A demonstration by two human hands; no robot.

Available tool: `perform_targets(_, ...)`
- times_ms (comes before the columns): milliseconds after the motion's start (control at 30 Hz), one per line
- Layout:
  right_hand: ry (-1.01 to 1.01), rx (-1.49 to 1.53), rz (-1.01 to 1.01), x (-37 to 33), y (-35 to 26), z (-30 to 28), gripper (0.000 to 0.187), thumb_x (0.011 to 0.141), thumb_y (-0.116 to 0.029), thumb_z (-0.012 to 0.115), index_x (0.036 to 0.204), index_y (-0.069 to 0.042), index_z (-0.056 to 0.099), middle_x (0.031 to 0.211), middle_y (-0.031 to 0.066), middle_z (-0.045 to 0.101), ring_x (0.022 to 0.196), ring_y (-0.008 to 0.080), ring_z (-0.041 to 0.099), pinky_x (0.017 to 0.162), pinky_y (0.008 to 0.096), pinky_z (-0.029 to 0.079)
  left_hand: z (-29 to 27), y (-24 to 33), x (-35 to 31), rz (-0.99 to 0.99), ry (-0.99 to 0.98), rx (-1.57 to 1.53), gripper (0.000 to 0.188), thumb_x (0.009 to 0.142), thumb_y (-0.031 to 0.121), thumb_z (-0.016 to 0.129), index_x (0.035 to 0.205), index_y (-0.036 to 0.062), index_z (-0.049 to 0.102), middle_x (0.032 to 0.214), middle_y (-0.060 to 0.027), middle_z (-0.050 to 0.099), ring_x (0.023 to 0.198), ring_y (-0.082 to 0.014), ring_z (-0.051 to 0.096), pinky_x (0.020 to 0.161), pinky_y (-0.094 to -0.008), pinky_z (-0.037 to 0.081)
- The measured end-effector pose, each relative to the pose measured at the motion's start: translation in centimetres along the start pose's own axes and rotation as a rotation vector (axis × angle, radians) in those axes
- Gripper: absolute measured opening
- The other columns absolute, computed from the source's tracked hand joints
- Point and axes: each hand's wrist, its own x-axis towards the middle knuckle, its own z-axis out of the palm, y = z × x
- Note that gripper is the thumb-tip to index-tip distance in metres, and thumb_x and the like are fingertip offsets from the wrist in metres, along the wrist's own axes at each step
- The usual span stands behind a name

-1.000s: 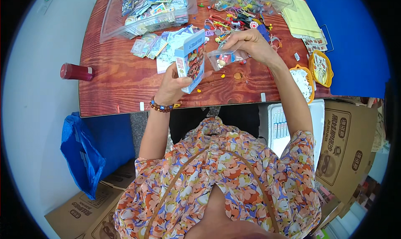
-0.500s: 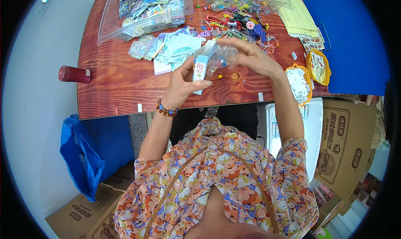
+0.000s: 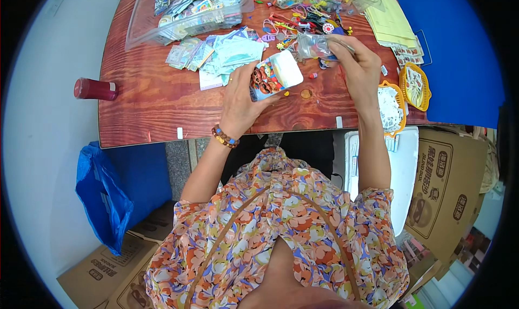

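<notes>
My left hand (image 3: 239,101) grips a small printed cardboard box (image 3: 267,81) over the near part of the table. The box is tilted, its picture side facing up and its white flap (image 3: 288,68) standing out at the far right end. To the right of it, my right hand (image 3: 361,66) pinches a small clear plastic bag (image 3: 312,46) by one end. What the bag contains is too blurred to name. Beneath and beyond the bag lies a pile of small colourful trinkets and cords (image 3: 292,24). Left of the box, pale cards (image 3: 232,58) are spread in a loose heap.
Two clear plastic bins, one of cards (image 3: 189,28) and one of trinkets (image 3: 330,5), stand at the back. A dark red cylinder (image 3: 95,89) sits far left. Yellow baskets (image 3: 401,106) of small pieces and yellow sheets (image 3: 386,25) are at the right. A blue bag (image 3: 102,201) hangs lower left.
The box has turned in my left hand, so its picture side and flap now show. My right hand has drawn away to the right and slightly up with the plastic bag.
</notes>
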Motion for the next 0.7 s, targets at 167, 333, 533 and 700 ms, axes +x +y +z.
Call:
perform_targets(167, -0.057, -0.312, -0.234, -2.0, -0.4, 2.3, 0.017, 0.091, -0.006, 0.066, 0.107, -0.002, 0.072, 0.083, 0.0012, 0.069, 0.066, 0.0043, 0.057, 0.056, 0.0199, 0.044, 1.1, 0.5, 0.2, -0.009, 0.017, 0.034, 0.082, 0.065, 0.024, 0.090, 0.130, 0.0009, 0.047, 0.116, -0.0193, 0.057, 0.109, -0.0367, 0.056, 0.091, -0.0443, 0.048)
perform_targets(333, -0.200, -0.464, -0.086, -2.0, -0.8, 2.7, 0.016, 0.089, -0.007, 0.067, 0.103, 0.000, 0.072, 0.078, 0.0057, 0.069, 0.066, 0.0052, 0.058, 0.057, 0.0241, 0.045, 1.1, 0.6, 0.0, 0.012, 0.051, 0.068, 0.083, 0.063, 0.019, 0.090, 0.131, 0.0011, 0.046, 0.117, -0.0194, 0.057, 0.110, -0.0374, 0.055, 0.090, -0.0442, 0.048)
perform_targets(533, -0.360, -0.525, -0.096, -1.5, 1.7, 3.8, 0.025, 0.089, -0.014, 0.067, 0.111, -0.002, 0.064, 0.088, 0.0118, 0.071, 0.074, 0.0172, 0.066, 0.064, 0.0311, 0.050, 1.4, 1.4, 0.2, 0.044, 0.024, 0.075, 0.084, 0.060, 0.014, 0.089, 0.132, 0.0017, 0.046, 0.120, -0.0182, 0.056, 0.113, -0.0367, 0.054, 0.093, -0.0444, 0.048)
perform_targets(700, -0.406, -0.675, -0.036, -2.0, -1.3, 3.9, 0.022, 0.090, -0.017, 0.065, 0.109, -0.006, 0.064, 0.093, 0.0135, 0.071, 0.081, 0.0272, 0.070, 0.069, 0.0363, 0.053, 1.4, 0.2, -0.7, -0.003, 0.038, 0.066, 0.085, 0.061, 0.016, 0.089, 0.133, 0.0018, 0.045, 0.121, -0.0176, 0.056, 0.114, -0.0363, 0.054, 0.094, -0.0441, 0.047)
